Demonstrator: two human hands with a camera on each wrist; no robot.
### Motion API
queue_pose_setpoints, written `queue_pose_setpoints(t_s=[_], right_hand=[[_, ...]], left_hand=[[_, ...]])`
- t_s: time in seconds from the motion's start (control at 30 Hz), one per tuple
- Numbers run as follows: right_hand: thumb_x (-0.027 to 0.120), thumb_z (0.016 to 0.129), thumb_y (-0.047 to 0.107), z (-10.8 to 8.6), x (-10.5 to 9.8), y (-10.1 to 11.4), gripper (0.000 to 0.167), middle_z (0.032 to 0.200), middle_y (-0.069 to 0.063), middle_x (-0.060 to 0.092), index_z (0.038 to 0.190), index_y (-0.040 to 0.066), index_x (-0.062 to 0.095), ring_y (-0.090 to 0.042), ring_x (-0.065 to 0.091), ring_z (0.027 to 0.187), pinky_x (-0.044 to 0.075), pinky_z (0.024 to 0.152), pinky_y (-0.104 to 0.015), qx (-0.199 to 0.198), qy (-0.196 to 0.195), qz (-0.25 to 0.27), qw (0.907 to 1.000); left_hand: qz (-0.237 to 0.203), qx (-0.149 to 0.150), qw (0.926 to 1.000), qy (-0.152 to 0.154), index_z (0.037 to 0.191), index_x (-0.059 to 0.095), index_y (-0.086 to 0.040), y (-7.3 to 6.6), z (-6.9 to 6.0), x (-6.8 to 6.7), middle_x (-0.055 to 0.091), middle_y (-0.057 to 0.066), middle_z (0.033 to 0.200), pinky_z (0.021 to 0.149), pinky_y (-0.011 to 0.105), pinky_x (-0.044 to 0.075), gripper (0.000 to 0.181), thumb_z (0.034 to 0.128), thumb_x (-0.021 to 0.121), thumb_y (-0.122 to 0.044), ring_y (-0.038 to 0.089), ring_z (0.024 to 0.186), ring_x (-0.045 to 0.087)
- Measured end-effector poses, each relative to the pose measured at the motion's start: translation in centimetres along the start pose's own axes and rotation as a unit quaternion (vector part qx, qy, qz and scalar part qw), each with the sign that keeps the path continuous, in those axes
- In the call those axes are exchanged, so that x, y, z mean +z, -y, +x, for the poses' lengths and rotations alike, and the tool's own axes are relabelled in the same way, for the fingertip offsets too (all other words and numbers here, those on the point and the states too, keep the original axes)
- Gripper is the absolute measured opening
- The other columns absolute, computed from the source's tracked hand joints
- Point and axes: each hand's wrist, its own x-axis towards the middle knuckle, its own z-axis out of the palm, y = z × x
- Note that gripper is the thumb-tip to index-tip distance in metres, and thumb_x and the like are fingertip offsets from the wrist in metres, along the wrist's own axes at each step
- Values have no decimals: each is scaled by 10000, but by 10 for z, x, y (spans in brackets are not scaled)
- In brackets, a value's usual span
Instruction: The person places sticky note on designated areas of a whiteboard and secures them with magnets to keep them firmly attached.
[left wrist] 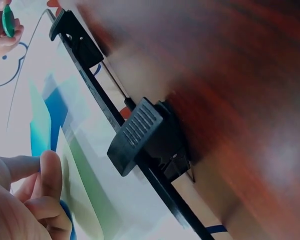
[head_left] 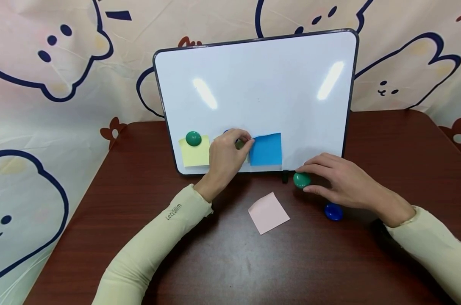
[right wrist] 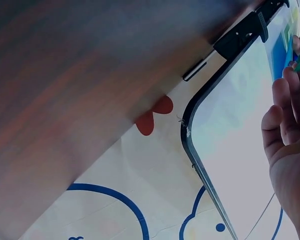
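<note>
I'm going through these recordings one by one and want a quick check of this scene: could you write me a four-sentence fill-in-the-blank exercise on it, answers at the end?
In the head view, the left hand pinches the blue note by its upper ____ corner.
The right hand holds a magnet coloured ____.
On the table, the blue magnet lies to the ____ of the pink note.
On the whiteboard, the leftmost note is coloured ____.

Missing words: left; green; right; yellow.

An indoor tabletop workspace, judging by the wood-grained table, whiteboard and cartoon-printed cloth backdrop.
</note>
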Motion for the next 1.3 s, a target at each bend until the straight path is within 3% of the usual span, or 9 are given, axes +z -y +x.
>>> queue_pose_setpoints(t_s=[0.2, 0.43, 1.03, 1.3], right_hand=[[847, 783, 291, 2, -2, 0, 497, 1183, 48, 667, 1243, 201, 682, -90, 586, 1065, 576, 826, -346, 58, -53, -23, 10000], [898, 698, 202, 1, -8, -3, 558, 1134, -13, 673, 1218, 168, 699, -132, 608, 1007, 568, 770, -368, 290, -581, -257, 9976], [850, 772, 256, 14, 1, -2, 513, 1155, -28, 670, 1247, 156, 681, -170, 610, 1028, 574, 795, -392, 52, -506, -283, 9983], [851, 777, 258, 18, 6, -1, 513, 1164, -34, 670, 1250, 160, 681, -176, 615, 1044, 588, 804, -402, 132, -528, -172, 9984]], left_hand=[[15, -45, 10000, 11, 935, 753, -103, 0, 0, 0, 730, 40, 876, 622, 287, 496, 115, 913, 733, -214, 160, 716, 641], [-39, -30, 10000, 14, 931, 756, -104, 1, 1, 1, 717, 34, 868, 625, 277, 495, 114, 918, 728, -213, 150, 699, 626], [-336, 79, 9994, 22, 971, 780, -100, 1, 1, 1, 720, 42, 925, 665, 261, 550, 111, 916, 728, -181, 157, 717, 676], [-339, -37, 9994, 45, 971, 772, -103, 1, 0, 0, 727, 43, 913, 659, 268, 539, 106, 919, 724, -182, 160, 703, 668]])
